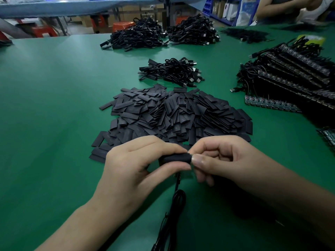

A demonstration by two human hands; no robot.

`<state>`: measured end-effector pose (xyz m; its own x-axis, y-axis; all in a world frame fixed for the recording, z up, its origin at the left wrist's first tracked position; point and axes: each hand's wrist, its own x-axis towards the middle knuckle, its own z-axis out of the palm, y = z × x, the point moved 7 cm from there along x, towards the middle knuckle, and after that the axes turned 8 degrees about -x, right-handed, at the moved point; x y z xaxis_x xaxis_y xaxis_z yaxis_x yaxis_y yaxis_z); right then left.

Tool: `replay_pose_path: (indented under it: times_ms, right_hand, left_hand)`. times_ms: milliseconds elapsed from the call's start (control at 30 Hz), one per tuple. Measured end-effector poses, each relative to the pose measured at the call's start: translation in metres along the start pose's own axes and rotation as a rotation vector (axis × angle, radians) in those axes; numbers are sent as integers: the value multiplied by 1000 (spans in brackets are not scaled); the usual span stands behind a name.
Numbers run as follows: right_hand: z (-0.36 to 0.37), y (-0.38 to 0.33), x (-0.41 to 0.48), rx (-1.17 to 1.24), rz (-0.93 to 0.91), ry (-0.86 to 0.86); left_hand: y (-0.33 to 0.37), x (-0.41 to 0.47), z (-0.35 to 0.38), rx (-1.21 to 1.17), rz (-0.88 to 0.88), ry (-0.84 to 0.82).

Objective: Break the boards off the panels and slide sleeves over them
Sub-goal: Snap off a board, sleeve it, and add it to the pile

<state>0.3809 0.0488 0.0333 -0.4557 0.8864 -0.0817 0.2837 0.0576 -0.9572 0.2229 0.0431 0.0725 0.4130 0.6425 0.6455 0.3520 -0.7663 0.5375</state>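
Observation:
My left hand [137, 160] pinches a black sleeve [176, 158] between thumb and fingers, low in the middle of the head view. My right hand [223, 160] meets it at the sleeve's right end, thumb and forefinger closed on the tip of a small board [190, 156] that is almost wholly hidden inside the sleeve. A black cable [174, 205] hangs from under the hands toward me. Just beyond lies a big heap of loose flat black sleeves [174, 113]. At the right, panels of boards with cables [293, 80] are stacked.
The green table [54, 105] carries a small pile of sleeved cables [174, 71] behind the sleeve heap and larger cable piles [159, 33] further back. Another person [290, 8] sits at the far right corner. Shelves and stools stand beyond the table.

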Motion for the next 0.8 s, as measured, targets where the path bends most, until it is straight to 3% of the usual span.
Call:
replay_pose_path:
  times_ms: [367,633,800]
  right_hand:
    - [-3,0,-1,10,-13,1]
    - [-2,0,-2,-13,-5,21]
    - [-7,-6,-2,-52,-54,66]
  left_hand:
    - [1,-1,-1,-47,-16,55]
    - [0,0,4,-52,-29,4]
    - [-4,2,-3,-57,-62,84]
